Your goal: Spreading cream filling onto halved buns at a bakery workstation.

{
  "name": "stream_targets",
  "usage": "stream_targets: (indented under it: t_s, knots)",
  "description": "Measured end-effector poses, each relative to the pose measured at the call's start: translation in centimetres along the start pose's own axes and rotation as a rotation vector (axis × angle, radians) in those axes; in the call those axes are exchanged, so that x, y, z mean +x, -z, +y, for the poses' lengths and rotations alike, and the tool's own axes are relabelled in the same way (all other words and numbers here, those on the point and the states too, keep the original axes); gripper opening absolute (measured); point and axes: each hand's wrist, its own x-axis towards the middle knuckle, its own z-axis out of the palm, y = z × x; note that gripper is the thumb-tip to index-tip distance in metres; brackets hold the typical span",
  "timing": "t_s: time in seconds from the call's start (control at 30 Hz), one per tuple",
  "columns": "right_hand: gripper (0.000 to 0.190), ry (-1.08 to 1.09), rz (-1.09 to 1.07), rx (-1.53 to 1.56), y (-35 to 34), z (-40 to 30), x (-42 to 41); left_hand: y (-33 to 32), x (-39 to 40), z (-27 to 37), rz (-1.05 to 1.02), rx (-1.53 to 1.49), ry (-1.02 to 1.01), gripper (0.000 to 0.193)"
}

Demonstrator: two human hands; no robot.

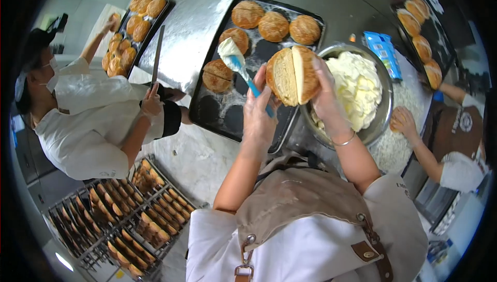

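Observation:
My left hand [259, 117], in a thin clear glove, grips a blue-handled spatula [254, 87] and steadies the left side of a round golden bun [280, 77]. White cream coats the spatula's blade, which points up and left. My right hand [328, 97], also gloved, holds the bun's right side. The bun is opened along a cut: a bare crumb face shows on the left, and a smooth pale layer lines the right part. Beside my right wrist is a steel bowl [389, 101] of whipped cream [355, 87]. Behind the bun lies a black baking tray [268, 51] with several buns.
At left, a co-worker [93, 103] holds a long knife [158, 54] near another bun tray [149, 35]. Another person's hand [405, 120] holds a bun over white powder [404, 142] at right. A blue packet [382, 54] lies behind the bowl. A loaded tray rack [112, 223] stands lower left.

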Motion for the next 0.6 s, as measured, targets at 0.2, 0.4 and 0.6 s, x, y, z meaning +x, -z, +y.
stream_targets:
  t_s: [0.2, 0.4, 0.6]
  knots:
    - [0.07, -0.262, -0.09, 0.929, 6.6, -2.9, -8.9, -4.7, -5.5, -4.0, -0.248, 0.214, 0.032, 0.054]
    - [0.089, 0.344, 0.185, -0.553, 13.7, -6.9, -19.3, -5.0, -7.8, -6.9, -0.127, 0.731, 0.149, 0.036]
    - [0.074, 0.025, 0.248, 0.937, 21.6, -8.2, -21.9, -12.2, -5.3, -11.3, -0.241, 1.139, 0.142, 0.027]
